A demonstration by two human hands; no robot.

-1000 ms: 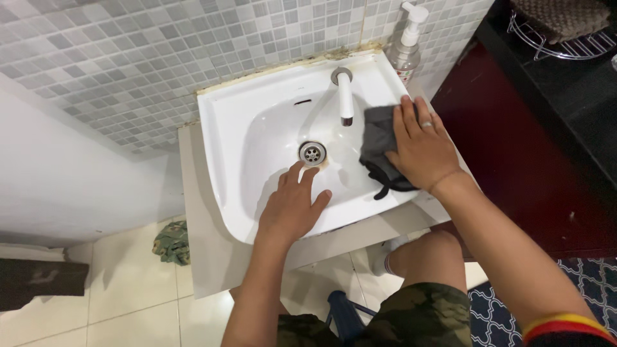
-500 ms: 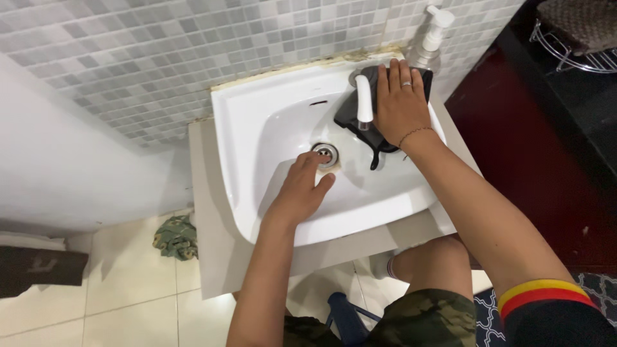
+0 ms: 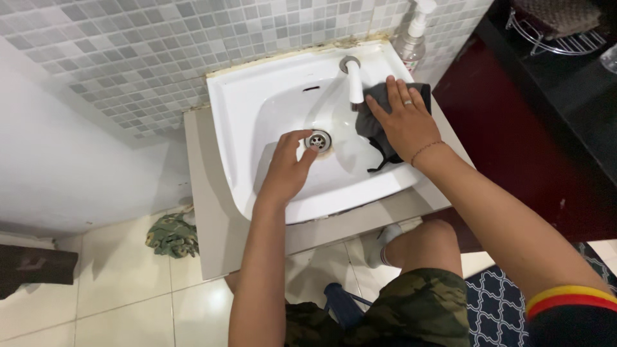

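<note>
A white wash basin (image 3: pixel 250 109) is set against a grey mosaic-tiled wall. My left hand (image 3: pixel 287 168) rests flat inside the bowl, its fingertips beside the metal drain (image 3: pixel 318 139). My right hand (image 3: pixel 405 119) presses a dark grey cloth (image 3: pixel 373 125) onto the basin's right rim, just right of the white tap (image 3: pixel 354 80). A loose strip of the cloth trails down into the bowl.
A clear pump bottle (image 3: pixel 413 38) stands at the basin's back right corner. A dark counter (image 3: pixel 565 83) with a wire rack (image 3: pixel 565 32) lies to the right. A crumpled green rag (image 3: pixel 170 234) sits on the tiled floor at left. My knee and a patterned mat (image 3: pixel 495 302) are below.
My right hand slid the cloth from the right rim up over the tap, then back down to the rim beside it. My left hand crept closer to the drain.
</note>
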